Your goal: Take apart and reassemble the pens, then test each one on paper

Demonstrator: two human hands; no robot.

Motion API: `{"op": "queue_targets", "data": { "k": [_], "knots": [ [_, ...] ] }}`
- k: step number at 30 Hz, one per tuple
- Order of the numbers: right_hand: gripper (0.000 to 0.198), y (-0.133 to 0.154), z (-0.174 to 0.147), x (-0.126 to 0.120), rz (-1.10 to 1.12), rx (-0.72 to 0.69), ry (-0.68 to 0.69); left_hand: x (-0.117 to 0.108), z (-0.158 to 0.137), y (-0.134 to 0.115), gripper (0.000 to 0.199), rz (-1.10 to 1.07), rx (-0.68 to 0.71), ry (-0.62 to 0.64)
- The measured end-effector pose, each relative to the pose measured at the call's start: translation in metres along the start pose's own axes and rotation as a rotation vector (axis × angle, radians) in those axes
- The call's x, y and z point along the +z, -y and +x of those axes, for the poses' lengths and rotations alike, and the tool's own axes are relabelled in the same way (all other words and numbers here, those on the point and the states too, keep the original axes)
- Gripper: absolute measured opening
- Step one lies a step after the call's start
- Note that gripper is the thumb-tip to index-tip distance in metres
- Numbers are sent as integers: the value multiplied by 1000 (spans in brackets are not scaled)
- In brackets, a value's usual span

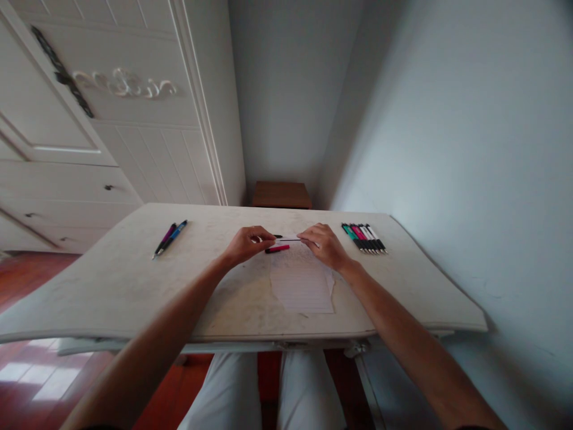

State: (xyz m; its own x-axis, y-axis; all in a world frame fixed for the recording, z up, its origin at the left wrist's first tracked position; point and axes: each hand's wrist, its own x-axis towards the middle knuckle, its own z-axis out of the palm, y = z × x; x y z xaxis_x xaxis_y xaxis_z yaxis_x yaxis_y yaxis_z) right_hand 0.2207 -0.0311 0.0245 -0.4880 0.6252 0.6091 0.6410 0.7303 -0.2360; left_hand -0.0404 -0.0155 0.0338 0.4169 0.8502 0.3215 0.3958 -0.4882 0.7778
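My left hand point(249, 242) and my right hand point(326, 246) face each other over the far part of the table. Their fingertips pinch the two ends of a thin pen refill point(289, 240), which lies level between them. Just below it, a red pen barrel point(280, 249) with a dark end rests at the top of a lined sheet of paper point(307, 292). A small black piece point(278, 236) shows behind the refill, partly hidden by my left fingers. Handwriting covers the upper part of the sheet, too small to read.
On the worn white table point(215, 304), several pens point(364, 237) in green, red, black and white lie in a row at right. Two pens, one purple point(165, 237) and one blue point(173, 237), lie at left. A wall borders the right; a white cabinet point(179, 137) stands behind left.
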Motion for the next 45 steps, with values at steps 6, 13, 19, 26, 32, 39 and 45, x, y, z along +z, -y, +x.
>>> {"op": "queue_targets", "data": {
  "k": [6,13,19,26,32,39,45],
  "knots": [
    [21,3,0,2,14,-24,-16,1,-1,-3,24,8,6,-22],
    [21,2,-1,4,64,36,-57,2,-2,-8,26,7,20,-63],
    [21,3,0,6,70,40,-48,5,0,-2,24,-2,14,-49],
    [20,-2,0,3,71,55,-70,3,-2,3,34,141,109,-4],
    [20,-18,-3,-4,-12,80,-73,1,-3,9,36,371,177,104],
    [18,-35,-8,-10,-109,154,44,-7,0,15,25,429,112,110],
    [18,-35,-9,-9,-105,161,67,-8,0,18,24,386,91,166]
  ]
}}
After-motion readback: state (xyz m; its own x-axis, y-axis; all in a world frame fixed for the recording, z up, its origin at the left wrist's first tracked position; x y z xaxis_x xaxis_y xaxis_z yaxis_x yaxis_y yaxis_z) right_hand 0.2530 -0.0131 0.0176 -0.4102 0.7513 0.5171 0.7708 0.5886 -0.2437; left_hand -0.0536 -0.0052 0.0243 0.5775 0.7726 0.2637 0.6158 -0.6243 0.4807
